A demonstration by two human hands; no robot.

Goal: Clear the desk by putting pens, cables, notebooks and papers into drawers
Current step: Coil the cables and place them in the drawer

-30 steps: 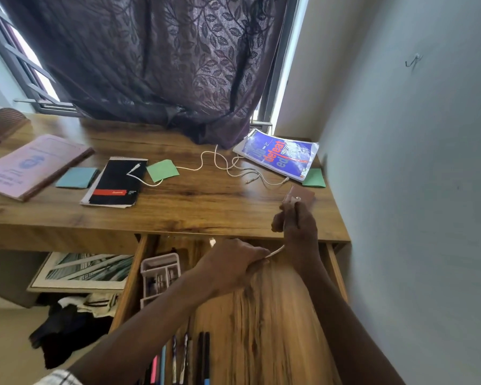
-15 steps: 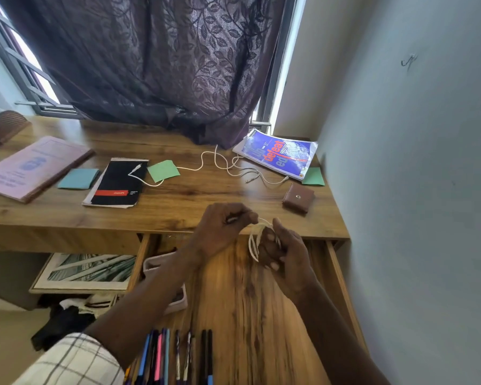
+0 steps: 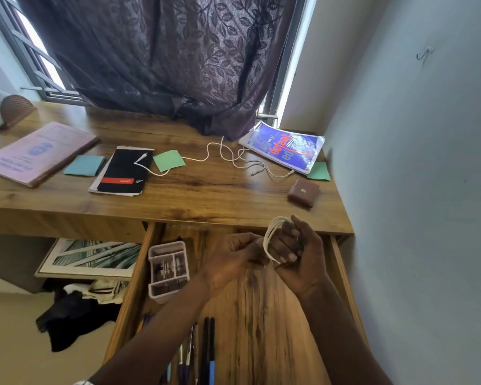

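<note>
My R hand [image 3: 297, 254] curled round white cable coil [image 3: 271, 232]; L hand [image 3: 228, 259] pinches its tail. I'd keep loops tight, tuck end before drawer [image 3: 275, 329].

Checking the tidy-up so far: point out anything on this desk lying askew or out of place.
A loose white cable snakes in loops across the desk, one plug end lying on the black notepad. The blue-covered book sits skewed at the back corner. Nothing looks spilled or damaged.

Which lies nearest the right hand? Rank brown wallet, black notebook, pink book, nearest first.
1. Brown wallet, right end of the desk, just beyond the right hand holding the coiled cable.
2. Black notebook, mid-desk, left.
3. Pink book, far left.
</note>
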